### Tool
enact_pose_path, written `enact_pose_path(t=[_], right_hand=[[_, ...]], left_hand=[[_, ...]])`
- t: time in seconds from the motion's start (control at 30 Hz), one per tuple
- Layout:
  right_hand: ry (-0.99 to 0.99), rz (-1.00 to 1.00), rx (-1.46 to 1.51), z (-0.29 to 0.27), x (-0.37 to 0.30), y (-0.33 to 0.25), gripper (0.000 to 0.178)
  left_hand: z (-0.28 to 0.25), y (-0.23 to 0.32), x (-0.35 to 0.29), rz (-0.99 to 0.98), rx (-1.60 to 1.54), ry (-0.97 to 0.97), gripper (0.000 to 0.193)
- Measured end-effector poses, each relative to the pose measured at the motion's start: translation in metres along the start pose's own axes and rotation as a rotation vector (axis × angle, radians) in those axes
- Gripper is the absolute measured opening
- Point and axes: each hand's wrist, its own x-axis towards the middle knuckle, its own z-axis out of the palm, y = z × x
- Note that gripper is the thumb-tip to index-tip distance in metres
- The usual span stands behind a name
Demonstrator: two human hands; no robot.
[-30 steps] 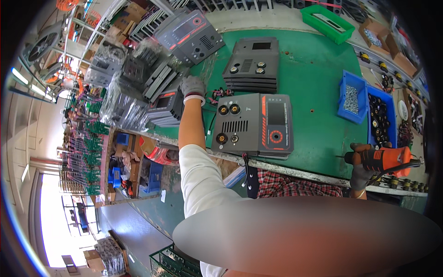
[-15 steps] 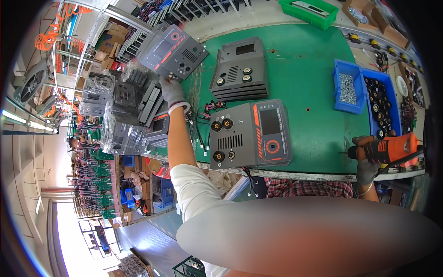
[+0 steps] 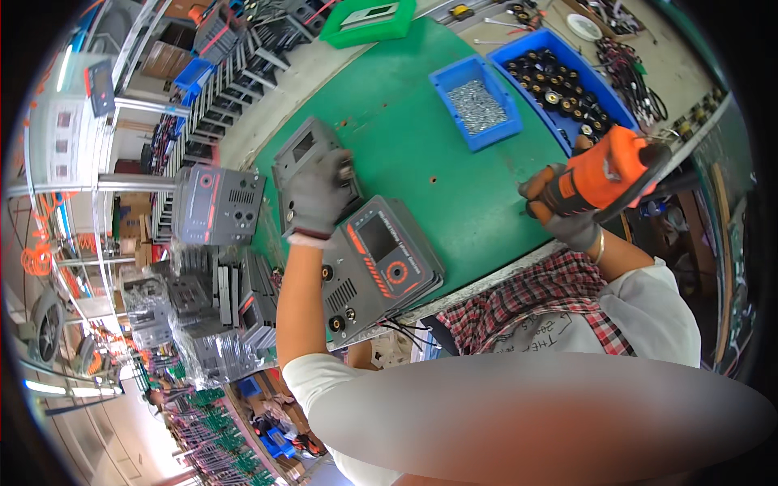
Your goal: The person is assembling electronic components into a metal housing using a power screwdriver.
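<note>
My left hand (image 3: 318, 198), in a grey glove, is over a stack of grey front panels (image 3: 320, 136) with its fingers curled; whatever lies at the fingertips is too small to make out. Closer to me, partly behind my left wrist, sits another stack of grey panels (image 3: 369, 285) with orange markings, a dark screen and round black sockets. My right hand (image 3: 574, 229), gloved as well, grips an orange-and-black power screwdriver (image 3: 604, 172) above the right part of the green table mat (image 3: 478, 211). The tool's tip points left, apart from the panels.
A blue bin (image 3: 510, 130) of small screws stands beside a larger blue bin (image 3: 620, 81) of black sockets. Farther off is a green bin (image 3: 332, 34). At the left, a grey panel (image 3: 219, 206) leans upright near plastic-wrapped panels (image 3: 203, 352). Dark cables (image 3: 401, 328) hang at the table edge.
My left hand has gone from the leaning panel at the left to the far panel stack. The view has turned and shifted right; my right hand still holds the power screwdriver.
</note>
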Motion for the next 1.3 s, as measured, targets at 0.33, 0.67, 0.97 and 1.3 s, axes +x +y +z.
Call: enact_pose_path(t=[0.33, 0.67, 0.97, 1.3], right_hand=[[0.057, 0.069, 0.221, -0.031, -0.026, 0.021, 0.018], [0.330, 0.049, 0.412, -0.066, -0.029, 0.013, 0.032], [0.360, -0.076, 0.497, -0.098, -0.036, -0.002, 0.018], [0.474, -0.100, 0.519, -0.117, -0.041, -0.030, 0.012]], left_hand=[[0.130, 0.160, 0.139, 0.299, 0.117, -0.534, 0.020], [0.142, 0.170, 0.152, -0.070, 0.188, -0.678, 0.022], [0.121, 0.173, 0.158, -0.074, 0.315, -0.550, 0.025], [0.036, 0.149, 0.108, -0.122, -0.373, 0.017, 0.017]])
